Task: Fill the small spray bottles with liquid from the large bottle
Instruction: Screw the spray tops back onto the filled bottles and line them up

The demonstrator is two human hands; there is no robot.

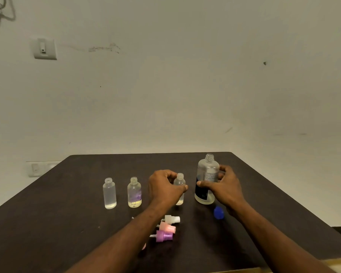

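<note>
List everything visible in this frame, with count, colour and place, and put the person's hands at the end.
small spray bottles: 3, clear, uncapped, upright in a row mid-table; the rightmost is held by the left hand.
large bottle: 1, clear with dark label, uncapped, upright right of the row.
spray tops: 3, white, pink and purple, lying near the front, by the left forearm.
blue cap: 1, lying in front of the large bottle.
table: 1, dark brown.
wall switch: 1, white, upper left wall.
wall socket plate: 1, white, low on the wall left of the table.
left hand: grips the rightmost small bottle.
right hand: grips the large bottle.
</note>
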